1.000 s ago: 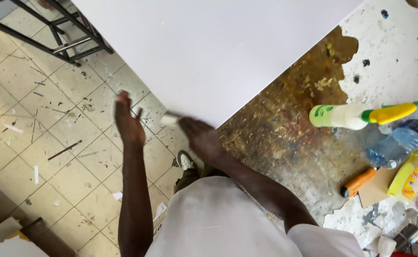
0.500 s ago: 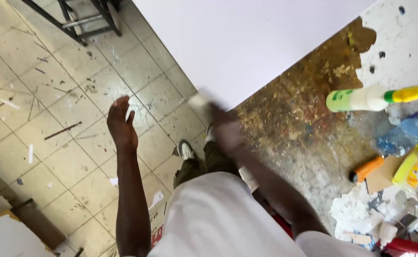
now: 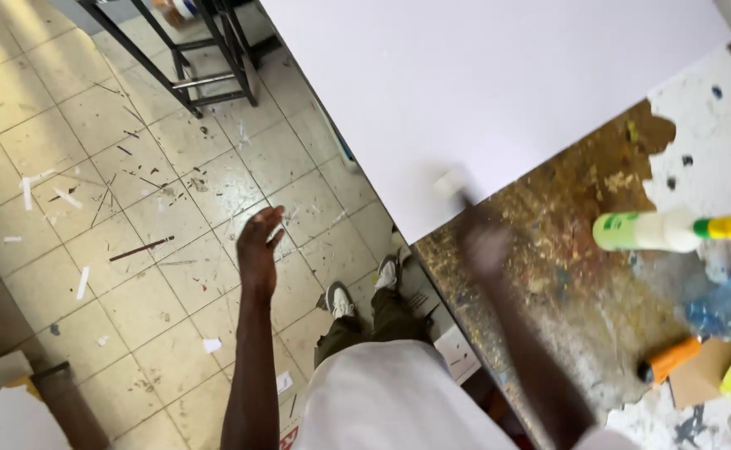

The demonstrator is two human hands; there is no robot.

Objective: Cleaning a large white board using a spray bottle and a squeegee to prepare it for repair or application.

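Two hands in shot, doing different things. Right hand (image 3: 486,250) is blurry, sitting over the near edge of the white board (image 3: 498,92); its grip looks closed around a small pale block (image 3: 451,183) that rests on the board's lower edge, though the blur means I can't tell how tight. Left hand (image 3: 259,246) hangs out over the tiled floor (image 3: 90,167), fingers loosely spread, holding nothing.

Board lies flat on a paint-crusted worktop (image 3: 573,275) and covers most of its far side. Off to the right on the worktop: a bottle (image 3: 657,231) lying on its side, white and green with a yellow cap, an orange-handled tool (image 3: 669,360) nearer the front, and a bluish plastic thing (image 3: 728,304) between them. Black metal frame (image 3: 190,58) stands on the floor, upper left, well apart from both hands.
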